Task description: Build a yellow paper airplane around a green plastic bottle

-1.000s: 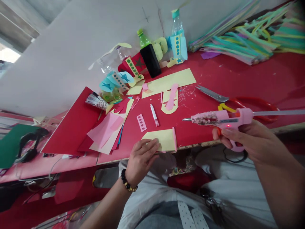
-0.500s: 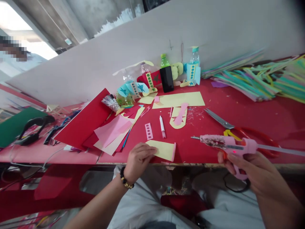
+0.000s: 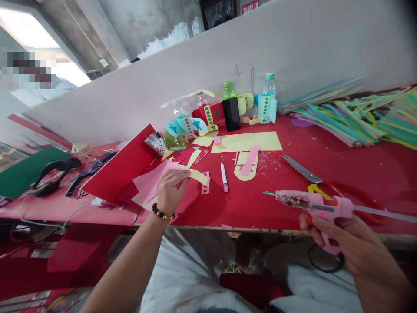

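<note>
Left hand [image 3: 171, 189], left of centre, pinched one yellow paper [image 3: 198, 176]; right hand [image 3: 348, 237], lower right, gripped one glue gun [image 3: 295, 200]. One pen [image 3: 224, 178] lay mid-frame; one scissors [image 3: 301, 169], right.

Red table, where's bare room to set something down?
Mostly bare patches: right, between the scissors and the colored strips; front, between the white pen and the pink glue gun. Crowded: the back, with bottles and a phone; the left, with papers.

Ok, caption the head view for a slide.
At a red worktable, the left hand holds yellow paper near a dotted pink strip; the right hand grips a pink glue gun.
</note>
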